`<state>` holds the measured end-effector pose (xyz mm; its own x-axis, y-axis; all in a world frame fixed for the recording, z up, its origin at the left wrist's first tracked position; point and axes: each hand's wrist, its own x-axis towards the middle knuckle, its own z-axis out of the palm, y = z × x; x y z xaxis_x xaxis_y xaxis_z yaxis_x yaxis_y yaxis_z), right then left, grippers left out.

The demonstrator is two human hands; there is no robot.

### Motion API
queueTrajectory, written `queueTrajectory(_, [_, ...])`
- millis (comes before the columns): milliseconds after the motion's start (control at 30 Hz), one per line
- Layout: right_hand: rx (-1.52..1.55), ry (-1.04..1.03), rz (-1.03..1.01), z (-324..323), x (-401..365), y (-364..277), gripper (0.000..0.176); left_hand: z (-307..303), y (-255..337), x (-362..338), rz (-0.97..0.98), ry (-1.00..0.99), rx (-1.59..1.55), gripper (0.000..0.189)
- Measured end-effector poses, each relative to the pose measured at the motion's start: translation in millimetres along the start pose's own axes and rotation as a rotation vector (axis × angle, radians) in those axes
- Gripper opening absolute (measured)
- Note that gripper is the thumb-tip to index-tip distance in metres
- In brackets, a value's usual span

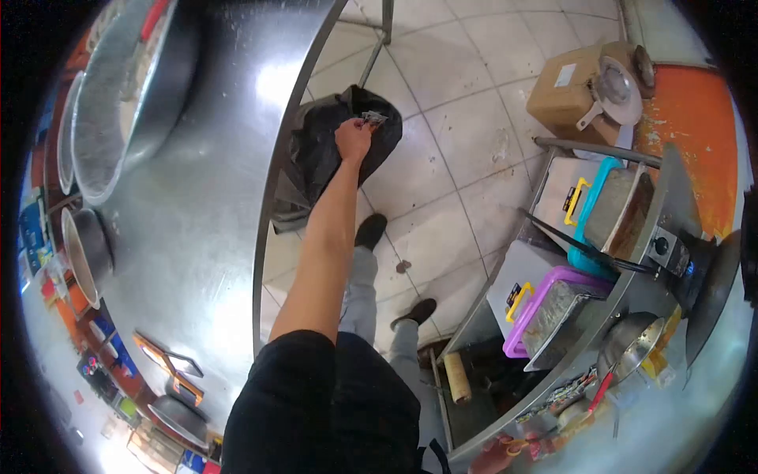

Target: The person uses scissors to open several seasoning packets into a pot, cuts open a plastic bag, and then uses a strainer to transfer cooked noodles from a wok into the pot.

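Observation:
My left hand (353, 140) reaches out on a bare forearm below a black sleeve, over a black garbage bag (316, 146) on the floor by the table. Its fingers are closed around a small crumpled, silvery-clear wrapper (373, 118), which overlaps the bag's opening in this view. My right hand does not show.
Left is a steel table (205, 197) with a large metal basin (150, 103) and smaller bowls. Right, a shelf holds a teal-rimmed bin (588, 229) and a purple-rimmed bin (545, 308), beside a lit burner (688, 268). A cardboard box (564, 91) stands beyond on the tiles.

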<state>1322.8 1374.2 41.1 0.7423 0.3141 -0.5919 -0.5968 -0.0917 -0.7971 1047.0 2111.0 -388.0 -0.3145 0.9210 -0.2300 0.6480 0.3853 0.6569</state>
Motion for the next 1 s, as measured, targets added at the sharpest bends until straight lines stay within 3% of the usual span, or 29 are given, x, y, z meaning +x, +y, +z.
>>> queueTrajectory(33, [-0.155,0.171,0.014,11.0,-4.0,-3.8,0.041,-2.7,-18.7,-4.9,-0.047,-0.150,0.117,0.037])
queueTrajectory(67, [-0.181,0.177,0.023,23.0,-6.4,-10.6,0.041,-6.7,-33.2,-11.6,-0.073,-0.160,0.123,0.037])
queueTrajectory(133, [-0.185,0.300,0.058,91.0,-0.5,-21.1,0.041,-32.9,-29.4,-29.3,-0.034,-0.342,0.659,0.031])
queueTrajectory(167, [-0.342,0.302,0.048,131.0,-0.2,-24.6,0.041,-31.5,-43.2,-32.2,-0.046,-0.348,0.654,0.031])
queueTrajectory(233, [-0.404,0.277,0.047,151.7,3.6,-33.4,0.041,-31.2,-79.6,-40.7,-0.031,-0.164,0.879,0.029])
queueTrajectory(267, [-0.451,0.252,0.048,159.5,6.0,-37.4,0.041,-33.6,-88.9,-42.6,-0.043,-0.165,0.875,0.029])
queueTrajectory(333, [-0.489,0.246,0.030,180.6,10.2,-39.3,0.043,-43.7,-93.3,-46.7,-0.300,0.007,0.972,0.029])
queueTrajectory(367, [-0.476,0.250,0.028,194.0,10.9,-41.0,0.043,-44.9,-94.9,-51.2,-0.309,0.013,0.972,0.029])
queueTrajectory(433, [-0.457,0.227,0.042,191.6,15.0,-45.1,0.043,-47.2,-102.5,-59.3,-0.289,-0.029,0.770,0.034])
queueTrajectory(500, [-0.812,0.288,-0.009,160.9,27.4,-40.0,0.044,-67.8,-108.7,-53.5,-0.266,-0.017,0.586,0.041])
queueTrajectory(533, [-0.801,0.250,0.010,162.1,37.0,-33.4,0.044,-82.4,-106.2,-53.4,-0.247,-0.014,0.498,0.044])
queueTrajectory(600, [-0.727,0.192,0.007,165.3,51.1,-24.0,0.044,-103.4,-41.4,-63.4,-0.225,-0.054,0.449,0.047])
queueTrajectory(667, [-0.681,0.139,-0.001,169.8,65.8,-24.8,0.043,-112.0,13.4,-78.0,-0.133,0.076,0.391,0.034])
queueTrajectory(733, [-0.974,-0.099,0.128,192.3,89.0,-30.1,0.044,-116.4,47.5,-88.0,0.162,0.198,0.547,0.038])
queueTrajectory(767, [-1.030,-0.173,0.082,241.7,78.1,-37.1,0.042,-122.3,65.3,-101.0,0.216,0.043,0.402,0.042])
queueTrajectory(867, [-1.051,-0.297,0.018,246.5,107.4,-25.8,0.040,-135.1,102.2,-157.9,0.273,-0.334,0.024,0.044])
queueTrajectory(933, [-1.022,-0.392,-0.008,252.7,126.1,-19.0,0.039,-158.8,108.5,-207.4,0.433,-0.403,-0.156,0.038])
queueTrajectory(1000, [-0.974,-0.488,0.045,250.7,145.2,-22.0,0.039,-190.2,98.4,-269.7,0.336,-0.465,-0.265,0.033])
